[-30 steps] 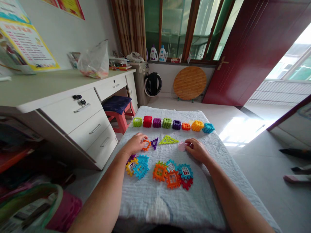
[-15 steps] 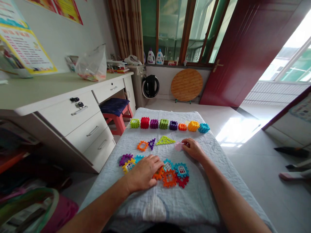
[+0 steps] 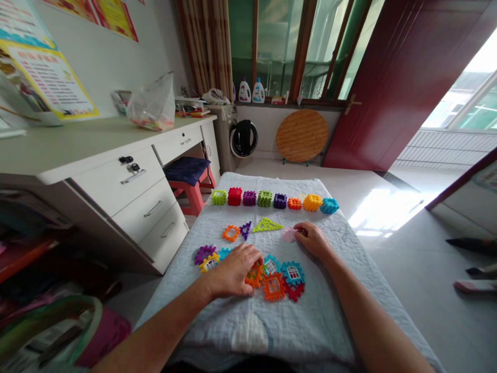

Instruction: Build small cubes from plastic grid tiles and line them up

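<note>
My left hand (image 3: 236, 269) is closed around the edges of an orange window tile (image 3: 254, 275), tilted up over the loose pile. Beside it lie another orange window tile (image 3: 274, 286), a red tile (image 3: 295, 291) and blue window tiles (image 3: 293, 272), partly overlapping. Left of that hand are a purple tile (image 3: 204, 254) and a yellow window tile (image 3: 209, 262); a blue piece is partly hidden behind the fingers. Farther right, my right hand (image 3: 313, 239) has its fingertips pinched at the edge of a pale pink translucent piece (image 3: 288, 234) on the cloth.
A green triangle (image 3: 267, 225), a purple triangle (image 3: 245, 230) and an orange square frame (image 3: 231, 233) lie mid-table. Behind them stands a row of colour-sorted stacks (image 3: 265, 198). A pale blue cloth (image 3: 330, 321) covers the table; a desk (image 3: 97, 134) is at left.
My left hand has lifted and tilted the orange window tile, showing more of it. My right hand stays at the pink piece. The view has shifted slightly.
</note>
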### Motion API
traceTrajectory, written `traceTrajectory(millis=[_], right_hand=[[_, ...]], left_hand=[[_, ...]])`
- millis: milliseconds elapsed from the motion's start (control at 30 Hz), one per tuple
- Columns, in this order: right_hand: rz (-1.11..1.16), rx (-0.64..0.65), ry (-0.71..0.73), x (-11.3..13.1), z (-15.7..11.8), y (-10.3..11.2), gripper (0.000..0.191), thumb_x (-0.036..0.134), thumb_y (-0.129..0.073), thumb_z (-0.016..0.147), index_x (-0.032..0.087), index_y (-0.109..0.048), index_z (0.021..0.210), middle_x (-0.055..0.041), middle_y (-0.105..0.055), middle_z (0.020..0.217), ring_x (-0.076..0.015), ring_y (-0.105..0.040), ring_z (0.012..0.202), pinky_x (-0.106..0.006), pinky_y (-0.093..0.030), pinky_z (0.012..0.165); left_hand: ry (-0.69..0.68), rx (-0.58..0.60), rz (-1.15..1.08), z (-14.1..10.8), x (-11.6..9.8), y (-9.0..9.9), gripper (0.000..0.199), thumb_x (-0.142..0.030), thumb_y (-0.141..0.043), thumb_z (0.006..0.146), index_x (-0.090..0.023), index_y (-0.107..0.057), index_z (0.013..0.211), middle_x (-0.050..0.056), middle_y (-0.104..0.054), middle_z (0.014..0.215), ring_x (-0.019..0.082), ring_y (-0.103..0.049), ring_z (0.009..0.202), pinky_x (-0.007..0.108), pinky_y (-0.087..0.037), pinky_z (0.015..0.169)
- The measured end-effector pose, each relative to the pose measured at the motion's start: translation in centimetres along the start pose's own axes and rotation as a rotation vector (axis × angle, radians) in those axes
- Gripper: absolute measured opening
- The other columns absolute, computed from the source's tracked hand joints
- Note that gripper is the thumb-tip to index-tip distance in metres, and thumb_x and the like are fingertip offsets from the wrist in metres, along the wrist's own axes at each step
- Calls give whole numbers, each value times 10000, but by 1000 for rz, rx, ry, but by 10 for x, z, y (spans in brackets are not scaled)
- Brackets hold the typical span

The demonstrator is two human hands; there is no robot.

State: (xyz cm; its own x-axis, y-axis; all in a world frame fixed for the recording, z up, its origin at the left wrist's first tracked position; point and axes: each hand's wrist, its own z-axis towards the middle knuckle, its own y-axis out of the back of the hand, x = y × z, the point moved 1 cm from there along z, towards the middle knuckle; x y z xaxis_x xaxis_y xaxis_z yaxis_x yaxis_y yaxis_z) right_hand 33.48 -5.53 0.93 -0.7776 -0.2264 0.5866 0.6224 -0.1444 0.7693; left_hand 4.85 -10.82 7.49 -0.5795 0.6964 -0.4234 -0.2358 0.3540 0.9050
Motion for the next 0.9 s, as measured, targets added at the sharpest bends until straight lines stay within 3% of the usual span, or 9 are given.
traceTrajectory(millis=[100, 233, 333, 433, 567, 700, 900], right_hand=[[-5, -29, -9, -1, 0, -1, 219, 230, -502, 755, 155, -668, 877, -36, -629, 747, -156, -552, 664, -273, -406, 649], [-10, -50, -5, -2, 0, -1, 216, 230, -494, 752, 161, -670, 855, -38, -645, 761, -159, -559, 671, -274, -412, 660], [-8, -51, -9, -2, 0, -2, 214, 234, -494, 754, 164, -673, 848, -39, -652, 767, -161, -563, 678, -277, -416, 667], [-1, -49, -13, -2, 0, -2, 210, 236, -497, 756, 167, -672, 851, -38, -654, 772, -163, -568, 684, -279, -419, 669], [4, -41, -7, -2, 0, -1, 204, 232, -498, 756, 169, -670, 847, -38, -654, 770, -165, -569, 678, -281, -421, 659], [1, -38, -5, -3, 1, -1, 199, 228, -499, 759, 172, -669, 847, -37, -649, 762, -167, -564, 674, -286, -421, 661], [17, -43, 0, -3, 1, -1, 199, 213, -503, 751, 164, -670, 847, -37, -648, 760, -158, -558, 667, -274, -416, 654]], left_hand=[[8, -81, 11, 1, 14, 16, 381, -241, -673, 641, -207, -524, 990, 33, -547, 1035, 223, -502, 992, 338, -382, 904], [100, -190, 121, 10, 56, 41, 409, -155, -600, 648, -190, -515, 1047, 54, -523, 1054, 219, -510, 1009, 324, -388, 911], [161, -121, 152, 21, 88, 46, 400, -133, -602, 614, -177, -534, 1006, 60, -529, 1045, 214, -525, 1006, 304, -407, 895], [155, -26, 151, 30, 107, 40, 458, -118, -602, 575, -188, -554, 1025, 64, -556, 1067, 218, -537, 1014, 307, -412, 896], [159, 31, 170, 36, 114, 38, 580, -122, -593, 529, -194, -564, 1103, 73, -582, 1116, 238, -539, 1048, 319, -406, 915], [166, 95, 194, 36, 115, 41, 414, -157, -582, 546, -177, -621, 957, 55, -612, 978, 217, -577, 919, 282, -437, 821], [188, -18, 245, 29, 102, 48, 341, -268, -606, 589, -188, -636, 918, 49, -615, 924, 207, -587, 837, 274, -443, 751]])
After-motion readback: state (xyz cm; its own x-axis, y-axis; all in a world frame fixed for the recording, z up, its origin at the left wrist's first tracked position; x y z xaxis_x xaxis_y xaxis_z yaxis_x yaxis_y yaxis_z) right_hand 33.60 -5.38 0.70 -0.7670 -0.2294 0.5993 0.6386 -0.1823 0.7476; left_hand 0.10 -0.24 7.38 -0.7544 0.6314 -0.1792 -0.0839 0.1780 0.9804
